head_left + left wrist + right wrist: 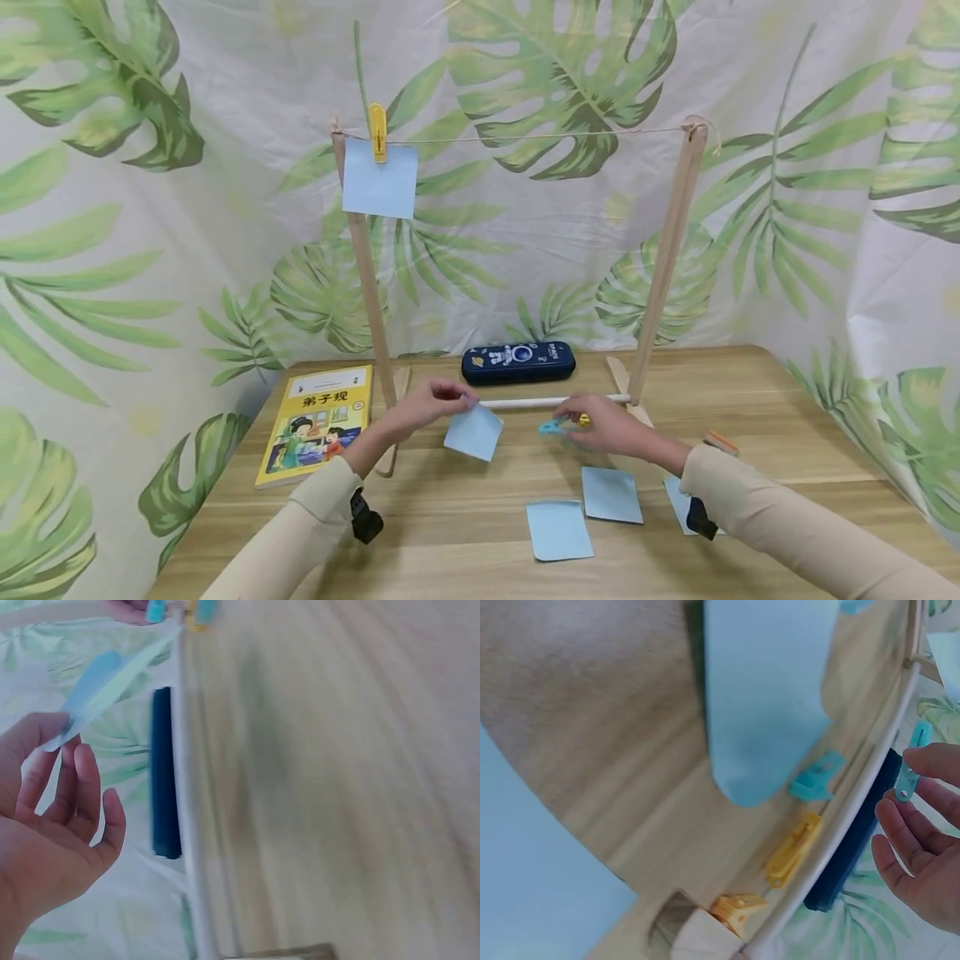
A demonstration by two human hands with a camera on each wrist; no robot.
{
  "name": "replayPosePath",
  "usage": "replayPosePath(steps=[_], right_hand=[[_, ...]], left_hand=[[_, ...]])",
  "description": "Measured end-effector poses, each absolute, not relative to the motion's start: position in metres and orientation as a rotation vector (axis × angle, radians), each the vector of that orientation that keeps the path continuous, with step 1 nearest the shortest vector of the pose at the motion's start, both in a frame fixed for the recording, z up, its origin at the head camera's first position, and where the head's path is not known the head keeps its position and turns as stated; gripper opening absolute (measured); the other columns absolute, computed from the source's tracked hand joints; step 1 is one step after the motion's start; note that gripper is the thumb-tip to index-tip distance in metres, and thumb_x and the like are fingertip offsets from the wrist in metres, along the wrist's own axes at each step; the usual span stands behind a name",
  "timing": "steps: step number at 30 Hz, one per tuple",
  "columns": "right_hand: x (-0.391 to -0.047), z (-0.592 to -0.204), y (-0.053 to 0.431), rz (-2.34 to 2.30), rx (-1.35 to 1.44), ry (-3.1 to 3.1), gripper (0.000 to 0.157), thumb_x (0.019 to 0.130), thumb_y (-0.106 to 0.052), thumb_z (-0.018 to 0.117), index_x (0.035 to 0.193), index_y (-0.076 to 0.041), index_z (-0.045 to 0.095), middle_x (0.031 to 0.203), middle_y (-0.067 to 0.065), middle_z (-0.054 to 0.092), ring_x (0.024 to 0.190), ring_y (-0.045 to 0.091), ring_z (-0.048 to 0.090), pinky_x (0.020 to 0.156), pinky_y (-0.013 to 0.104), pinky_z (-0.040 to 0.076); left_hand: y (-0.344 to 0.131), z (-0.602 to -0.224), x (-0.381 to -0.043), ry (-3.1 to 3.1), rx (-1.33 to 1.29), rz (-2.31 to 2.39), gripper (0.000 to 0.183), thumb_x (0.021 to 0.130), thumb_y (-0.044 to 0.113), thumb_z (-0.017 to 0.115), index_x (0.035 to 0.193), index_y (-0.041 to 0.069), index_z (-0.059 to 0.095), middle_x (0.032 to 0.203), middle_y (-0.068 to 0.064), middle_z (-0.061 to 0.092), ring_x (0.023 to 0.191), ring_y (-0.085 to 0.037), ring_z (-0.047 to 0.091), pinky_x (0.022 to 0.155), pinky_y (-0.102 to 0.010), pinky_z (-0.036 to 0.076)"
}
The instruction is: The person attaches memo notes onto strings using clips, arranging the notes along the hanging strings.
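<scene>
My left hand [431, 408] pinches a light blue paper square [474, 433] by its top edge, between thumb and fingertips, above the table. To its right, my right hand [606, 427] pinches a turquoise clothespin [913, 761] between thumb and fingers. Below that hand, in the right wrist view, lie another turquoise clothespin [817, 776], a yellow clothespin [793, 851] and an orange-yellow one [735, 911]. On the string [525, 136] at the upper left, a yellow clothespin [378, 133] holds up another blue paper square [380, 179].
Two wooden posts [663, 267] carry the string; a white rod [525, 402] runs low between them. A dark blue pencil case [517, 363] stands behind it. A yellow book [318, 425] lies left. Blue squares [559, 531] lie in front, one partly under the right sleeve [757, 500].
</scene>
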State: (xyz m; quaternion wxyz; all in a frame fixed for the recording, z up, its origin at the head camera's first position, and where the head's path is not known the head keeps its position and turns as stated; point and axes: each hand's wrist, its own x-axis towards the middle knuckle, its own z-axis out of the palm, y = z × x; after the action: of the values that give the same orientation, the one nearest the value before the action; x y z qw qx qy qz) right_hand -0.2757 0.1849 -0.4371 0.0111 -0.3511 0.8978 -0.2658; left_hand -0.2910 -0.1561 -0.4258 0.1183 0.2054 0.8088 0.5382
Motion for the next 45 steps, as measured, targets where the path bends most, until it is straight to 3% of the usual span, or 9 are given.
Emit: replayPosePath(steps=[4, 10, 14, 18, 21, 28, 34, 38, 45], right_hand=[[-0.279, -0.424, 0.184, -0.851, -1.127, 2.807, 0.025, 0.095, -0.007, 0.070, 0.118, 0.001, 0.070, 0.112, 0.014, 0.071, 0.099, 0.027, 0.069, 0.086, 0.045, 0.058], [-0.283, -0.405, 0.185, -0.891, -1.166, 2.853, 0.027, 0.096, -0.005, 0.069, 0.122, 0.003, 0.069, 0.113, 0.016, 0.071, 0.095, 0.026, 0.068, 0.079, 0.034, 0.057], [-0.285, -0.389, 0.183, -0.912, -1.196, 2.892, 0.027, 0.094, -0.003, 0.070, 0.120, 0.003, 0.070, 0.111, 0.016, 0.071, 0.095, 0.027, 0.068, 0.079, 0.040, 0.057], [-0.288, -0.372, 0.181, -0.939, -1.233, 2.917, 0.026, 0.092, -0.002, 0.072, 0.117, 0.004, 0.071, 0.110, 0.016, 0.072, 0.094, 0.028, 0.068, 0.078, 0.043, 0.055], [-0.291, -0.360, 0.178, -0.948, -1.257, 2.952, 0.026, 0.091, -0.002, 0.074, 0.116, 0.003, 0.071, 0.110, 0.016, 0.072, 0.094, 0.029, 0.068, 0.078, 0.045, 0.056], [-0.293, -0.330, 0.173, -0.959, -1.267, 3.007, 0.027, 0.092, -0.004, 0.073, 0.118, 0.002, 0.070, 0.112, 0.017, 0.071, 0.098, 0.032, 0.067, 0.082, 0.051, 0.055], [-0.292, -0.310, 0.172, -0.994, -1.278, 3.047, 0.027, 0.093, -0.004, 0.073, 0.119, 0.000, 0.071, 0.111, 0.016, 0.070, 0.098, 0.030, 0.066, 0.081, 0.048, 0.055], [-0.293, -0.296, 0.172, -1.036, -1.318, 3.092, 0.025, 0.093, -0.002, 0.072, 0.118, 0.002, 0.071, 0.111, 0.016, 0.070, 0.095, 0.029, 0.068, 0.079, 0.044, 0.055], [-0.291, -0.259, 0.168, -1.118, -1.335, 3.136, 0.026, 0.093, -0.001, 0.071, 0.119, 0.003, 0.071, 0.112, 0.019, 0.070, 0.097, 0.031, 0.067, 0.079, 0.044, 0.056]], left_hand=[[-0.156, -0.409, -0.294, 2.415, 0.553, 1.705, 0.024, 0.097, 0.016, 0.070, 0.118, 0.004, 0.075, 0.119, -0.011, 0.072, 0.092, -0.013, 0.063, 0.083, -0.032, 0.054], [-0.151, -0.386, -0.297, 2.425, 0.480, 1.911, 0.030, 0.095, 0.017, 0.073, 0.121, 0.001, 0.073, 0.112, -0.006, 0.075, 0.095, -0.011, 0.066, 0.086, -0.025, 0.054], [-0.144, -0.372, -0.298, 2.395, 0.371, 2.056, 0.032, 0.092, 0.018, 0.077, 0.120, 0.002, 0.073, 0.099, 0.005, 0.074, 0.094, -0.009, 0.066, 0.090, -0.025, 0.055], [-0.134, -0.357, -0.297, 2.385, 0.335, 2.159, 0.027, 0.090, 0.019, 0.079, 0.113, 0.004, 0.075, 0.094, 0.009, 0.072, 0.091, -0.008, 0.064, 0.082, -0.022, 0.053], [-0.126, -0.345, -0.297, 2.374, 0.342, 2.228, 0.022, 0.091, 0.018, 0.079, 0.108, 0.007, 0.076, 0.093, 0.010, 0.072, 0.091, -0.008, 0.064, 0.083, -0.024, 0.052], [-0.111, -0.321, -0.303, 2.314, 0.380, 2.437, 0.013, 0.092, 0.013, 0.075, 0.105, 0.009, 0.074, 0.086, 0.015, 0.072, 0.087, -0.004, 0.065, 0.094, -0.039, 0.052], [-0.105, -0.307, -0.307, 2.232, 0.353, 2.579, 0.025, 0.092, 0.012, 0.077, 0.114, 0.002, 0.073, 0.090, 0.011, 0.073, 0.087, -0.005, 0.065, 0.081, -0.022, 0.053], [-0.102, -0.298, -0.310, 2.158, 0.308, 2.680, 0.029, 0.091, 0.008, 0.077, 0.117, -0.001, 0.071, 0.092, 0.009, 0.072, 0.089, -0.005, 0.065, 0.080, -0.021, 0.053], [-0.098, -0.279, -0.319, 2.059, 0.194, 2.826, 0.013, 0.089, 0.006, 0.078, 0.100, 0.012, 0.071, 0.091, 0.008, 0.069, 0.088, -0.007, 0.063, 0.080, -0.021, 0.053]])
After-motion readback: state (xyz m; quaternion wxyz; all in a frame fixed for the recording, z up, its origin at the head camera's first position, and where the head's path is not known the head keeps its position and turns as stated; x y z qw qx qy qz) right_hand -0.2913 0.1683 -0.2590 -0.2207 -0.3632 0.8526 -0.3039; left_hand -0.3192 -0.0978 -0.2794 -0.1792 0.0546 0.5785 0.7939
